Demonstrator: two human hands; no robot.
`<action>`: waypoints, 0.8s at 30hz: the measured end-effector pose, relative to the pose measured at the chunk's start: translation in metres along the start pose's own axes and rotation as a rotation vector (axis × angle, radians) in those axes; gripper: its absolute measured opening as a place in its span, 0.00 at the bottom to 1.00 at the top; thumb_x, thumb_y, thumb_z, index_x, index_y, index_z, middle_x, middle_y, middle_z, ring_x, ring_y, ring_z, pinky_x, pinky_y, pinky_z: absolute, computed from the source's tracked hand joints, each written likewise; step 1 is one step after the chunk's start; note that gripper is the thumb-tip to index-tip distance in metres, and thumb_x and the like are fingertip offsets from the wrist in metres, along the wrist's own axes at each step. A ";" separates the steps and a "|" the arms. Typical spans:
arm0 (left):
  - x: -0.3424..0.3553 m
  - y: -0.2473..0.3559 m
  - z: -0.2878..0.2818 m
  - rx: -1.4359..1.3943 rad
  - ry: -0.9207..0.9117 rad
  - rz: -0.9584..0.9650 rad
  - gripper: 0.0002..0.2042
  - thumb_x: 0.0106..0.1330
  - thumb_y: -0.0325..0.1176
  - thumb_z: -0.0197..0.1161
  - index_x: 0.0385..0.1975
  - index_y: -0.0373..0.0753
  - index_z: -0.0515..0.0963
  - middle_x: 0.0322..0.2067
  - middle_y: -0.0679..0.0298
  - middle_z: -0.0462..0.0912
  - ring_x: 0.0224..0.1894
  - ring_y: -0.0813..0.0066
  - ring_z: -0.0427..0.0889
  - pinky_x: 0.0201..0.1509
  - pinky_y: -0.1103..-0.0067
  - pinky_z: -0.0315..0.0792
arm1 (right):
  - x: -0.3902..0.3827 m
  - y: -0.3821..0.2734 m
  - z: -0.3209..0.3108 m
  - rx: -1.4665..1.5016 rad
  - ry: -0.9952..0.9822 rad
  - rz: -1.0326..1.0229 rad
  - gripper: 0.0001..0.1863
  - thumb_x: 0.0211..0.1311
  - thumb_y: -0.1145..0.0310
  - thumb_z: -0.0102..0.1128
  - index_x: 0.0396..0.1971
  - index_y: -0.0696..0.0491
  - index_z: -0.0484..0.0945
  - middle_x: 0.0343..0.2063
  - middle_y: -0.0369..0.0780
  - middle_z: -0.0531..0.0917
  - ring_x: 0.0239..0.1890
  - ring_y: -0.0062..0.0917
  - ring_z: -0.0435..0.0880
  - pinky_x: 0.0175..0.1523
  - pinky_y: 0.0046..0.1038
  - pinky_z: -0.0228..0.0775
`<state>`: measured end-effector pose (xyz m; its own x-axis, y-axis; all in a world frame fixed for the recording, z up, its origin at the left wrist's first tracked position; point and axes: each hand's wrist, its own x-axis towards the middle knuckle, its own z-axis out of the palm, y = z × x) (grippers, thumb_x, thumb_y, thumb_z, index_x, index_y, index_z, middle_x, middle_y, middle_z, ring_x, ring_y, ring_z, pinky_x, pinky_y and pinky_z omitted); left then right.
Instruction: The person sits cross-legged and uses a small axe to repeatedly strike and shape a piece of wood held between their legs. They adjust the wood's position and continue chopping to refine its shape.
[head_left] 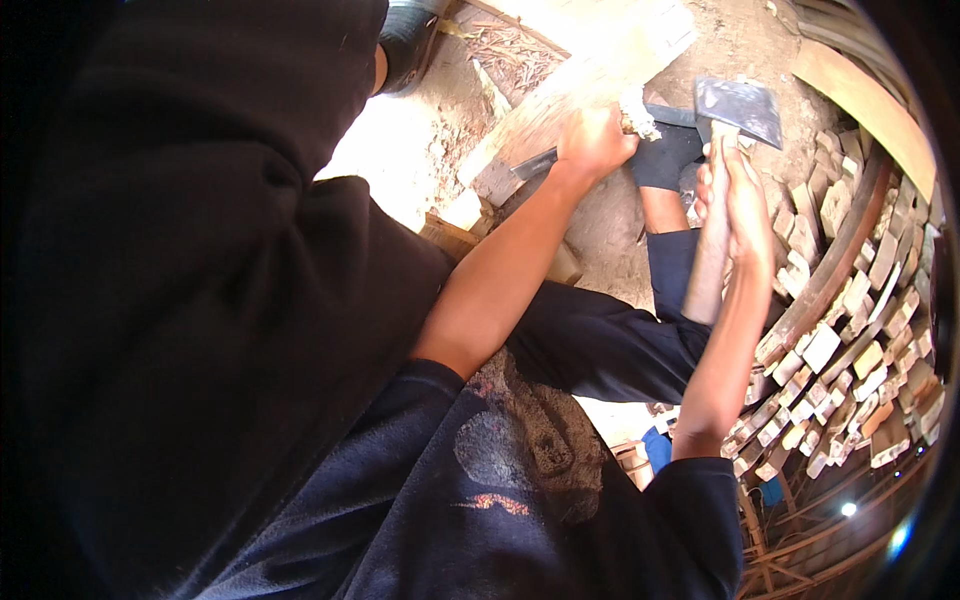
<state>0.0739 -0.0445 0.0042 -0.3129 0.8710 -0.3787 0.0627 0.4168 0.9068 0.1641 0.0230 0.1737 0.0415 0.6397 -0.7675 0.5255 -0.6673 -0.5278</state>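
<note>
My left hand [597,143] is closed around a chisel [536,163]. Its dark metal shank points down and left from my fist, and a pale, frayed butt sticks out at the other side. The shank's tip rests at the near end of a thick wooden board [530,130]. To the right, my right hand [742,200] is wrapped round the wooden handle of a hatchet [738,108]. The hatchet's broad grey metal head points away from me, raised to the right of the board and apart from the chisel.
My dark-shod feet [668,158] [405,45] are on either side of the board. Small wood blocks [455,232] lie by its near end, with shavings [510,50] beyond. A tall stack of cut wood [850,350] fills the right side. A curved pale strip [865,100] lies at the far right.
</note>
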 end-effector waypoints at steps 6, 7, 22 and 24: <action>0.001 -0.011 0.007 0.032 0.120 0.097 0.16 0.48 0.37 0.66 0.34 0.34 0.81 0.30 0.49 0.83 0.36 0.52 0.83 0.44 0.65 0.77 | -0.012 -0.018 -0.004 -0.213 -0.158 0.219 0.16 0.73 0.56 0.44 0.39 0.54 0.71 0.18 0.33 0.71 0.16 0.15 0.69 0.18 0.17 0.63; 0.002 -0.012 0.010 0.023 0.154 0.101 0.15 0.48 0.36 0.66 0.34 0.34 0.81 0.29 0.49 0.83 0.36 0.52 0.83 0.43 0.65 0.77 | -0.010 -0.017 -0.006 -0.167 -0.125 0.153 0.16 0.73 0.56 0.44 0.39 0.54 0.70 0.18 0.33 0.71 0.16 0.15 0.68 0.18 0.18 0.63; 0.002 -0.013 0.013 0.082 0.069 0.067 0.15 0.49 0.39 0.65 0.32 0.35 0.82 0.30 0.50 0.83 0.36 0.52 0.83 0.45 0.64 0.76 | 0.000 0.002 0.001 -0.122 -0.044 -0.019 0.16 0.73 0.57 0.43 0.41 0.55 0.70 0.20 0.33 0.71 0.16 0.14 0.68 0.19 0.18 0.64; 0.002 -0.013 0.014 0.084 0.093 0.086 0.15 0.49 0.39 0.65 0.32 0.35 0.81 0.30 0.49 0.83 0.36 0.52 0.83 0.45 0.64 0.76 | -0.002 0.001 -0.012 -0.309 -0.171 0.100 0.15 0.73 0.57 0.44 0.42 0.55 0.70 0.20 0.33 0.71 0.16 0.14 0.68 0.18 0.18 0.64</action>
<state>0.0854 -0.0448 -0.0111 -0.3889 0.8783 -0.2783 0.1710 0.3656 0.9149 0.1742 0.0257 0.1793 -0.0233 0.4871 -0.8731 0.7590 -0.5598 -0.3326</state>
